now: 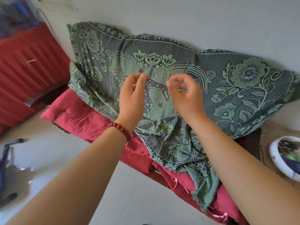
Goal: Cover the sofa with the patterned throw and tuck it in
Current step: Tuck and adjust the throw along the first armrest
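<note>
Now throw (178,62) lies draped over sofa (78,114), long axis left-right, straight ahead beneath my hands. Left hand (133,98) loosely curled, empty; right hand (183,96) blurred, grip unclear. Throw's loose fringed corner (204,197) nearer right hand; sofa seat uncovered left of throw.

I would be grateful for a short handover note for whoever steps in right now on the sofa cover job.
Left hand: above the middle of the throw, fingers loosely curled, holding nothing.
Right hand: beside it, fingers curled but blurred, so its grip is unclear.
Patterned throw: draped from the wall side down over the red seat cushion, rumpled, with a fringed corner hanging over the front edge.
Done: the throw is laid on.
Left: the cushion's left end and front strip are bare. Pull the throw across, smooth it and tuck it in.
</note>
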The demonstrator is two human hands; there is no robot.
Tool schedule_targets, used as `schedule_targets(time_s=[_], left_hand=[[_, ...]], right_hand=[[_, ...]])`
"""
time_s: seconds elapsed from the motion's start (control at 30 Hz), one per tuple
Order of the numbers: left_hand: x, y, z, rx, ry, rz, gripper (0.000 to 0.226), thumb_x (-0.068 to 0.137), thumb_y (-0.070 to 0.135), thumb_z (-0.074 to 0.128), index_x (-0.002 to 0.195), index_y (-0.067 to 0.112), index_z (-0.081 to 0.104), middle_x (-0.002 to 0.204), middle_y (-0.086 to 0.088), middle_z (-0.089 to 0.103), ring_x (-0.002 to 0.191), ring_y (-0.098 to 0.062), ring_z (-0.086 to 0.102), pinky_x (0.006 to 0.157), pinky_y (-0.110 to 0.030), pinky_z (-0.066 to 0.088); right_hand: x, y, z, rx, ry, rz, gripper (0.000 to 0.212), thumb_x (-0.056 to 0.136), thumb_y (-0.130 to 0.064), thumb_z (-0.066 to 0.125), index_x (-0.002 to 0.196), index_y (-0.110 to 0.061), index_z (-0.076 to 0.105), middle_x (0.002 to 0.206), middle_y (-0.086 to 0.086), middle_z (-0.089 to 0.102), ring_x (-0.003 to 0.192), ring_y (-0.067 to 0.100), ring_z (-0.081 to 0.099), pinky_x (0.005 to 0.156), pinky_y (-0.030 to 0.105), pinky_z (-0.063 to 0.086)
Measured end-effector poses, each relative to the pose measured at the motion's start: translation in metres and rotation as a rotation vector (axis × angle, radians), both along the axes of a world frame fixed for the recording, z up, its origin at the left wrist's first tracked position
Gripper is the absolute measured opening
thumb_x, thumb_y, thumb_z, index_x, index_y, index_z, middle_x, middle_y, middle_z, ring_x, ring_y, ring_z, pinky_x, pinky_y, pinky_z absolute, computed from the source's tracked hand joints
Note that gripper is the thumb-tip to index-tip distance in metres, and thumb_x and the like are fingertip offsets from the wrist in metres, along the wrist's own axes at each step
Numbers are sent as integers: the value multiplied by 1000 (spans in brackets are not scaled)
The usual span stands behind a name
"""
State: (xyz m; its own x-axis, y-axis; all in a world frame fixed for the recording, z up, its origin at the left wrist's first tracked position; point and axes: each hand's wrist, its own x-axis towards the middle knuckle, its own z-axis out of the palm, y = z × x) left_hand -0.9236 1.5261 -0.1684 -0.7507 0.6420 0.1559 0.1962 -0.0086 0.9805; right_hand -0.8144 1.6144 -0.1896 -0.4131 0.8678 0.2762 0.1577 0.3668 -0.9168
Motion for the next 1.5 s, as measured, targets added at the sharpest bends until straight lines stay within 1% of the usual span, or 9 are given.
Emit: schedule_targets(time_s=[0.17, 0.53, 0.6, 0.7, 0.8, 1.0, 1.1, 1.33, 1.5], left_hand=[[57, 22, -20, 17, -45, -86, 15, 98, 29, 48, 92, 19, 57, 87, 1, 55, 78, -9, 49, 59, -6, 37], [157, 43, -91, -53, -137, -82, 18, 98, 27, 47, 99, 12, 58, 87, 7, 57, 78, 3, 55, 62, -4, 41], [170, 45, -113, -50, -126, -84, 20, 96, 33, 48, 96, 17, 60, 86, 10, 59, 75, 9, 54, 65, -5, 42], [183, 51, -155, -76, -113, -120, 23, 87, 42, 45, 91, 26, 61, 83, 15, 59, 77, 1, 53, 70, -15, 42], [191, 55, -198, -94, -121, -149, 21, 87, 40, 46, 91, 28, 62, 85, 10, 61, 82, -6, 54, 74, -21, 44], [196, 54, -284, -126, -127, -250, 14, 89, 35, 48, 92, 30, 61, 93, 5, 63, 87, -13, 57, 70, -12, 43], [200, 50, -324, -168, -164, -290, 16, 89, 35, 48, 93, 28, 61, 92, 7, 63, 84, -5, 57, 69, -9, 43], [211, 44, -419, -416, -240, -403, 7, 95, 26, 54, 97, 28, 61, 98, 6, 63, 85, -9, 57, 79, -24, 44], [212, 42, -463, -513, -256, -390, 13, 94, 29, 54, 104, 26, 62, 104, 7, 63, 99, -16, 61, 79, -23, 45]], right_hand=[[55, 13, -17, -5, -5, -52, 12, 90, -30, 63, 97, -20, 62, 104, -4, 63, 93, 3, 57, 72, 6, 43], [155, 38, -89, -43, -12, -73, 7, 90, -25, 62, 94, -20, 63, 104, 0, 64, 92, 6, 57, 69, 8, 43], [164, 42, -113, -51, -3, -71, 2, 89, -25, 62, 91, -24, 62, 103, 3, 64, 92, 8, 57, 72, 14, 47], [174, 46, -155, -21, 12, -92, 3, 87, -31, 61, 89, -30, 60, 98, 3, 65, 90, 16, 59, 80, 37, 52], [180, 44, -197, -28, 16, -132, 4, 85, -34, 58, 88, -32, 59, 96, 4, 65, 88, 18, 60, 80, 44, 51], [189, 30, -280, -32, -5, -219, 3, 87, -28, 60, 89, -29, 60, 96, 2, 64, 85, 13, 59, 76, 37, 50], [195, 22, -321, -24, -13, -263, 8, 87, -25, 60, 88, -33, 58, 95, 2, 63, 86, 16, 60, 77, 40, 51], [217, 10, -412, -31, -97, -371, 4, 88, -18, 61, 91, -22, 61, 91, -1, 62, 83, 16, 61, 72, 24, 47], [233, 5, -457, -128, -121, -447, 4, 89, -18, 59, 91, -21, 62, 94, 6, 62, 80, 3, 56, 66, 13, 45]])
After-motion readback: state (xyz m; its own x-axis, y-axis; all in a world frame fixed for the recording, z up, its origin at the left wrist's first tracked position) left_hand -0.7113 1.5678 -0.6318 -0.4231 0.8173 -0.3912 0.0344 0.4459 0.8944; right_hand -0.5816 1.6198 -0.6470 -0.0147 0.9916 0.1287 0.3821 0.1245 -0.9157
